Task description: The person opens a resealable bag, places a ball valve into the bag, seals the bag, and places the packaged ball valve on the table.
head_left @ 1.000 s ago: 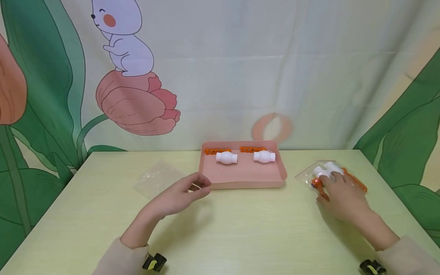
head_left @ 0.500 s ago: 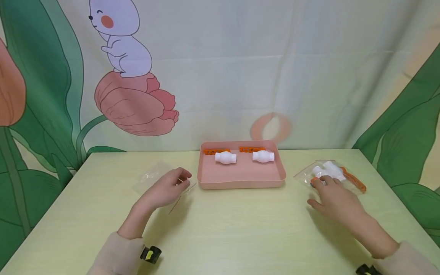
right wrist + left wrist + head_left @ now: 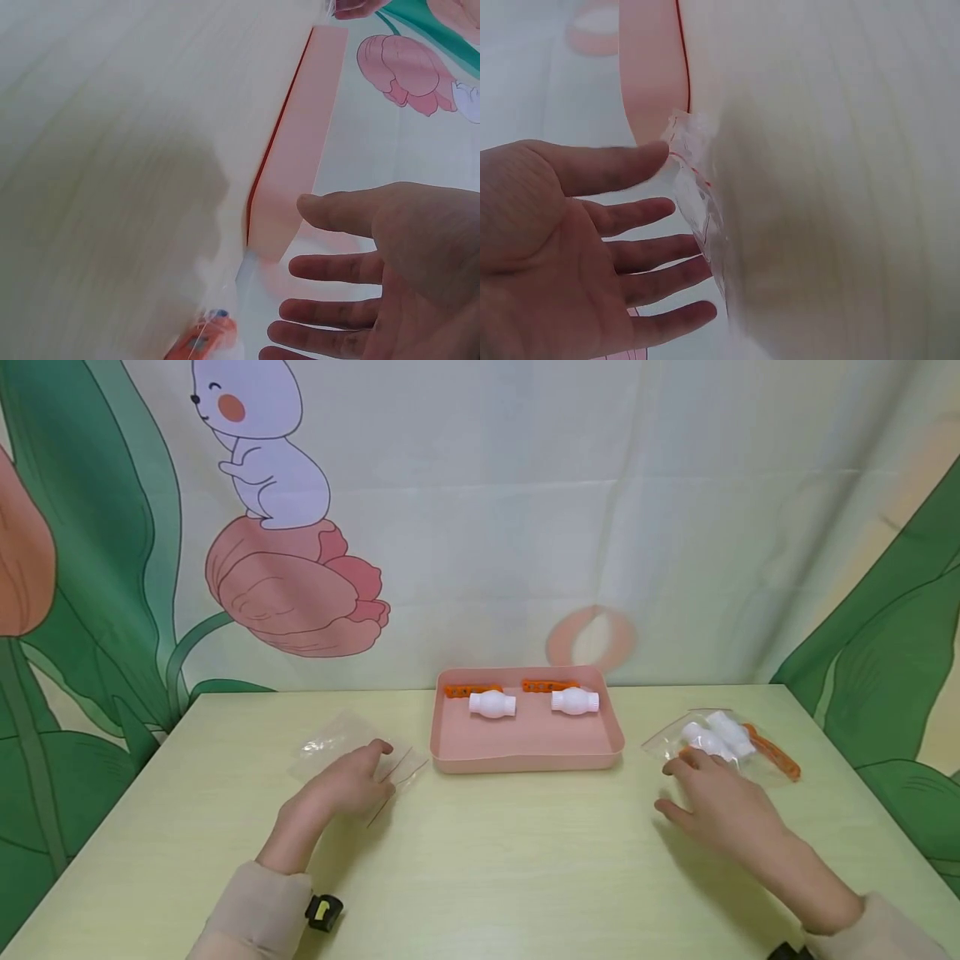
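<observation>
My left hand (image 3: 345, 787) is over clear plastic zip bags (image 3: 330, 743) lying flat on the left; how many overlap is hard to tell. Its fingers (image 3: 660, 285) are spread and nearly straight, beside the crumpled plastic in the left wrist view. On the right, my right hand (image 3: 723, 806) hovers at the near edge of a filled clear bag (image 3: 670, 742), fingers relaxed and apart, gripping nothing. Inside that bag are white bulging tube-like pieces (image 3: 729, 732) and an orange strip (image 3: 774, 753). Another orange piece (image 3: 206, 336) shows in the right wrist view.
At the back centre stands a pink tray (image 3: 525, 764). It holds two white bulging pieces, one left (image 3: 492, 704) and one right (image 3: 575, 701), each before an orange strip (image 3: 550, 686). A printed curtain (image 3: 480, 527) hangs behind the pale table (image 3: 525, 860).
My left hand has moved left from the tray and let go of a clear zip bag, which lies on the table. My right hand has drawn slightly back and left from the filled bag.
</observation>
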{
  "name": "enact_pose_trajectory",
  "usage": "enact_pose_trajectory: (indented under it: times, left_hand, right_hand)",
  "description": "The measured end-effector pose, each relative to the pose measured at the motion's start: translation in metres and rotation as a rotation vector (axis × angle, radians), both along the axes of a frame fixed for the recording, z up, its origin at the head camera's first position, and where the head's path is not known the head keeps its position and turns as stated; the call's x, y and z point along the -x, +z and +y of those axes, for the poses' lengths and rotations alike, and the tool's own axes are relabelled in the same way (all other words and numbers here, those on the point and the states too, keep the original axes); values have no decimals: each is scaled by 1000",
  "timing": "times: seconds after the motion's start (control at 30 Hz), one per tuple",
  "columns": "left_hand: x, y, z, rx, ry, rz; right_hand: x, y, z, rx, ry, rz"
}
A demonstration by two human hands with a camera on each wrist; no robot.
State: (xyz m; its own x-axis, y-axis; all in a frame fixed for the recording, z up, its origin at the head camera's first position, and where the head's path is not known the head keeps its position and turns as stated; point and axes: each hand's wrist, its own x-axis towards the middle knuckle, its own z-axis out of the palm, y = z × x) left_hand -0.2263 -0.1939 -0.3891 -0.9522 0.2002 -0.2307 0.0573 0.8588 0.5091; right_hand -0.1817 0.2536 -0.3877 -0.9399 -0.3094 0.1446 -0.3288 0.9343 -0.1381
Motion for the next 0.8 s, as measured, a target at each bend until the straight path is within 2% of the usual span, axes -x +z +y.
enact_pose_trajectory:
  times: [0.13,0.4,0.5,0.63,0.8]
  left_hand:
    - [1,-2,-3,-43,7,-38]
    - [-2,4,-16,-109,-65,-50]
    - [-2,7,-18,-81,-108,-3]
    - [-2,8,-18,18,-154,23]
    - [-4,8,-17,63,-196,-79]
  right_hand:
    - [-1,-1,-3,12,20,7]
    - [-1,-1,-3,11,35,4]
    - [-1,-1,-3,12,32,4]
    - [-3,-1,-4,13,32,-1]
    - [-2,-2,-3,7,32,-11]
